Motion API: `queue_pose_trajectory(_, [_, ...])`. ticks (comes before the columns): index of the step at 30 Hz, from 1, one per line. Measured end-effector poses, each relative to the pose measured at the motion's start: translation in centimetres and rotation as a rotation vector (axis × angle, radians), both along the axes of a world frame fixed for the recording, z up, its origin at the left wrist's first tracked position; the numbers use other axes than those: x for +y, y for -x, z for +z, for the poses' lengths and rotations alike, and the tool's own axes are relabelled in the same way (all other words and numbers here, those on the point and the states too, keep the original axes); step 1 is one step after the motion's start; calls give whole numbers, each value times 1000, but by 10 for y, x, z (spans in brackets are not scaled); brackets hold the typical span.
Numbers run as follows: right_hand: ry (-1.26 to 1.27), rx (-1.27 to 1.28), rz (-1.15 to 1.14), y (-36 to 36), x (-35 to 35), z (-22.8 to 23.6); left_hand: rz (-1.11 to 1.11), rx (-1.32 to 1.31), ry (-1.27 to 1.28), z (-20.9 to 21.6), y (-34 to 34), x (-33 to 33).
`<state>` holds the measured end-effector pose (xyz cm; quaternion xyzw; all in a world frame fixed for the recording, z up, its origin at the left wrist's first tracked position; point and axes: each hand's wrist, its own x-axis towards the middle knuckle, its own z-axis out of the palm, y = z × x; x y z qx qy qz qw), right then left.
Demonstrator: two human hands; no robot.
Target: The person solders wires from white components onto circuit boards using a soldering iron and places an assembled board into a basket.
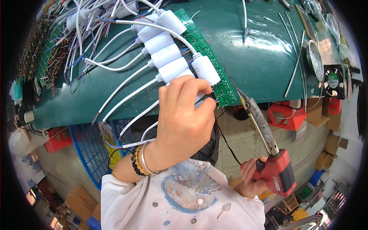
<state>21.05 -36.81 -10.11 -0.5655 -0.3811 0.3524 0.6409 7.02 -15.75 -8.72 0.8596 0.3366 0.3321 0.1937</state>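
My left hand (186,115) reaches over the edge of the green mat and pinches thin wires against the end of a long green circuit board (209,57). A row of white cylindrical parts (166,55) with white cables lies along that board, and the nearest one (206,70) is just above my fingers. My right hand (251,178) grips the red handle of a soldering iron (268,145). Its dark, crusted tip (241,95) points up toward the board's near end, close to my left fingertips.
The green mat (260,50) covers the bench. More boards and tangled wires (57,42) are piled at the far left. A round metal tin (316,59), thin white strips and a small black fan (332,80) sit at the right. A blue crate (92,149) and red crates lie below.
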Motion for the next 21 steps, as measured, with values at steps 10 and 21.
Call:
queue_pose_trajectory(10, [-23, 65, -196, 6, 16, -6, -16, 23, -40, 1, -2, 1])
queue_pose_trajectory(21, [-91, 106, -270, -2, 25, -3, 93, 338, -114, 26, 12, -7])
